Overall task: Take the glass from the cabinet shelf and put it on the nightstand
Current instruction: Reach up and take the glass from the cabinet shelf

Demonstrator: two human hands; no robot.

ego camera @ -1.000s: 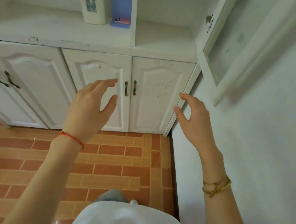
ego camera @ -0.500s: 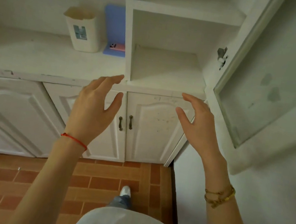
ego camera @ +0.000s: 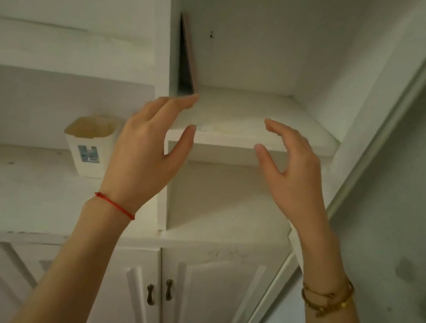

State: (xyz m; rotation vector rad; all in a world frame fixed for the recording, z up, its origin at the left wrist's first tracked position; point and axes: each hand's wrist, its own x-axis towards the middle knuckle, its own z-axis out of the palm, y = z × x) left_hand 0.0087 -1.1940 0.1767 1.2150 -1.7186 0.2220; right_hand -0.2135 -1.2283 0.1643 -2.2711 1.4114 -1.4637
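**Both grips empty, glass not in view**

Grip status: left hand (ego camera: 143,156) and right hand (ego camera: 295,174) both spread wide, fingers curled, holding nothing, touching nothing, raised in front of cabinet shelf (ego camera: 238,134). Glass: not visible on the shelves shown; a thin board (ego camera: 188,57) leans in the shelf's left corner. Step, prob: search/reach phase. Next move likely needs looking higher or elsewhere to find the glass before any grab. White container (ego camera: 88,146) sits on desk (ego camera: 21,186), left. Nightstand not in shot.
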